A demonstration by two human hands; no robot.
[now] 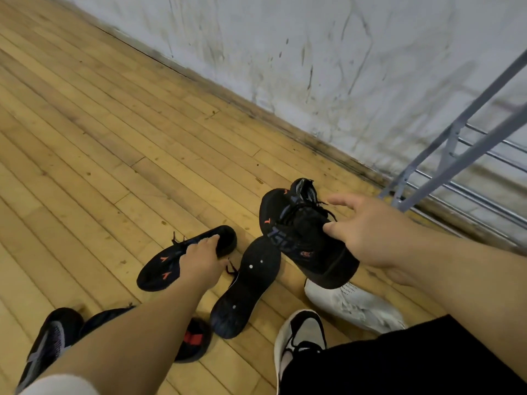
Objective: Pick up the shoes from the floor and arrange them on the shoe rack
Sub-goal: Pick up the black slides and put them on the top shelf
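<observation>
Item 1: black shoe with blue lettering (296, 240). Held in right hand (368, 232), thumb and fingers pinching upper by laces. Near floor's wall edge, short of grey shoe rack (456, 155).
Item 2: black shoe with orange marks (156, 269). On wooden floor (99, 138), mid-boards. Left hand (199, 255) fingers curled over its rim.
Item 3: sole-up black shoe (245, 289), between items 1 and 2.
Item 4: white shoe (356, 309), just beside item 3, partly behind item 1.
Item 5: grey-black shoe (48, 343), bottom-left corner of view.
</observation>
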